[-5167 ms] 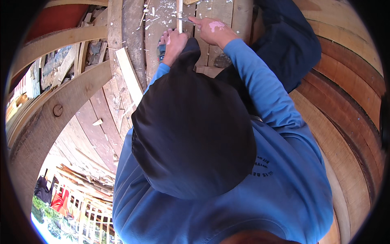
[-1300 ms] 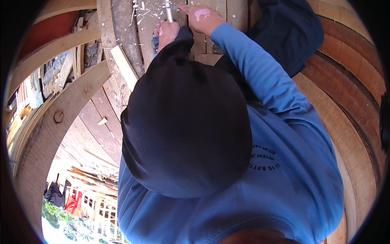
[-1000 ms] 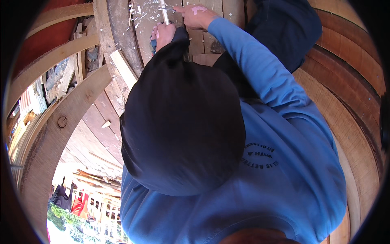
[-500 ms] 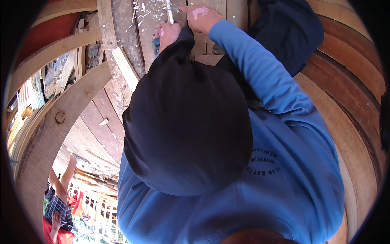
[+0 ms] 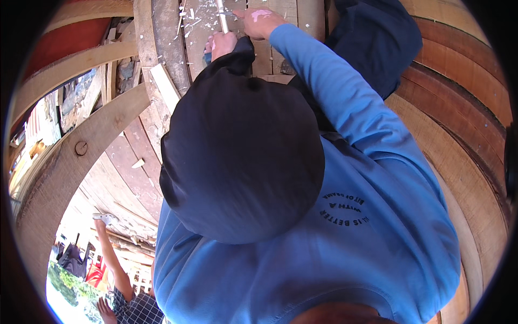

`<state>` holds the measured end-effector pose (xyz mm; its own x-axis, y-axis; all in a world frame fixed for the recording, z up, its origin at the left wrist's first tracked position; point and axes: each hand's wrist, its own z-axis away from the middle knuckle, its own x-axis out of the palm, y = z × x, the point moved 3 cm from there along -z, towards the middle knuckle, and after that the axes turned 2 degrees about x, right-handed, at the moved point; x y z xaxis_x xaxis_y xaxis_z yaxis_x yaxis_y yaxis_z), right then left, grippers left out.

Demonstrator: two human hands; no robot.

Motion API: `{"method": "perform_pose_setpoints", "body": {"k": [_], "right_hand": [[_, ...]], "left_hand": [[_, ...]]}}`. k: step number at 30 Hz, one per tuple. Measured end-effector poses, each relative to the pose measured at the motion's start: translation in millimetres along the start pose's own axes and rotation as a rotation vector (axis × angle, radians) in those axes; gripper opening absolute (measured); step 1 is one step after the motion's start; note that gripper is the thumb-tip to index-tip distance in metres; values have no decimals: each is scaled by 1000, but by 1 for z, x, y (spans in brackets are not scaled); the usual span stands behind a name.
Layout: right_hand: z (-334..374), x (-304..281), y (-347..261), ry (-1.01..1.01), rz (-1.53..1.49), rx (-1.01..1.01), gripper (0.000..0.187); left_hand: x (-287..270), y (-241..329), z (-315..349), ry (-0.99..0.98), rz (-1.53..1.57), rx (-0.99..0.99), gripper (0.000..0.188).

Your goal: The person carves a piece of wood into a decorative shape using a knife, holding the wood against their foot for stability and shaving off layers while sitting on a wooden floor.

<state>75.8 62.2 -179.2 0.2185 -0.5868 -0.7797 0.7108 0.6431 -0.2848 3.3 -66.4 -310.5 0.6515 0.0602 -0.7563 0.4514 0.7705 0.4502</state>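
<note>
At the top of the view, my left hand (image 5: 222, 44) is closed round the lower end of a slim pale wooden stick (image 5: 223, 19). Just right of it my right hand (image 5: 261, 24) has its fingers curled, and a thin grey blade (image 5: 234, 13), apparently a knife's, reaches from them to the stick. The knife's handle is hidden in that hand. A small blue thing (image 5: 207, 57) shows beside my left hand; its kind is unclear. A large rounded black cloth shape (image 5: 243, 156) hides my left forearm, while my blue right sleeve (image 5: 334, 81) is in plain sight.
White shavings (image 5: 202, 12) litter the planks (image 5: 168, 38) around my hands. A loose pale board (image 5: 165, 86) lies left of them. Curved wooden ribs (image 5: 81, 156) rise on the left, planking (image 5: 458, 97) on the right. Another person's leg (image 5: 110, 254) shows at lower left.
My hands, the stick and the sleeve sit slightly further left and up in the view. The black shape has shifted likewise. The other person at lower left has moved right and changed pose.
</note>
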Motion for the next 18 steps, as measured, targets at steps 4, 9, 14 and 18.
{"method": "perform_pose_setpoints", "body": {"k": [4, 9, 14, 18], "right_hand": [[2, -6, 10, -33, 61, -94, 62], [12, -16, -3, -93, 98, -111, 51], [5, -16, -4, -77, 131, -65, 38], [23, -10, -14, 141, -18, 27, 36]], "left_hand": [[0, 3, -16, -74, 46, -15, 53], [29, -22, -28, 89, -44, 23, 43], [24, -17, -23, 199, -175, 128, 28], [14, -15, -21, 143, -86, 48, 30]]}}
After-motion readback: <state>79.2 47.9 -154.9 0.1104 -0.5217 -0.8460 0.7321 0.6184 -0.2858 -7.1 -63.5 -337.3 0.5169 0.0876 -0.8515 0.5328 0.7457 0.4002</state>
